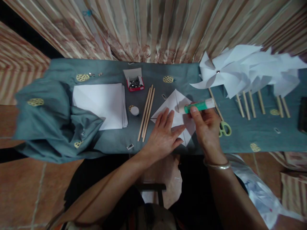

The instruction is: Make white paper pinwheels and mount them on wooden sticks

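A white paper square [171,103] with crease or slit lines running in from its corners lies turned like a diamond on the cloth. My left hand [165,131] presses on its left part, fingers spread out flat. In my right hand [206,127] is a green glue stick [199,105], held level, its uncapped end pointing left over the middle of the paper. Whether that end touches the paper I cannot tell. The round white cap [134,111] stands to the left, beside three wooden sticks [146,113].
A stack of white paper [100,105] lies at left beside bunched cloth [52,118]. Behind the sticks stands an open red box [135,84] of metal pins. Several white paper pinwheels [242,68] on sticks lie at right. Green-handled scissors [225,128] sit by my right hand, partly hidden.
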A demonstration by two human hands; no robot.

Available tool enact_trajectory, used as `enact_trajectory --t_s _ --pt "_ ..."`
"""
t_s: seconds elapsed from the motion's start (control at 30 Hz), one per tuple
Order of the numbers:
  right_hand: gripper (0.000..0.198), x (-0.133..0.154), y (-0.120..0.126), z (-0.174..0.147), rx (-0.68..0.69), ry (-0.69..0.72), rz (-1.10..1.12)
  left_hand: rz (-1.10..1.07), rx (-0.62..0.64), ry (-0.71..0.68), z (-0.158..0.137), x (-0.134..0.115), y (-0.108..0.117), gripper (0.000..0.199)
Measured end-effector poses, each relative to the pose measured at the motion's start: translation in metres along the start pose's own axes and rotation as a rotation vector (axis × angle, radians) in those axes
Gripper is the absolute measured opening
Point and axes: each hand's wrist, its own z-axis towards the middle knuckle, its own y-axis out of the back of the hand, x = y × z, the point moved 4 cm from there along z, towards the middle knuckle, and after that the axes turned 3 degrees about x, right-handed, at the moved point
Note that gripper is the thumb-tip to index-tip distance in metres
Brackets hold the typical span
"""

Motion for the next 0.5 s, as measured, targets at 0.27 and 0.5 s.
enact_trajectory --t_s 0.27,0.5 --pt "0.027 -0.0066 0.0083 0.0068 -0.103 -0.163 0.409 0.013 -0.002 -0.010 -0.0001 0.0008 0.0001 0.046" --pt "0.026 -0.0111 0.0089 -0.0008 -0.044 -0.080 0.121 0.024 -0.025 -0.022 -0.0012 0.0011 -0.0003 0.045"
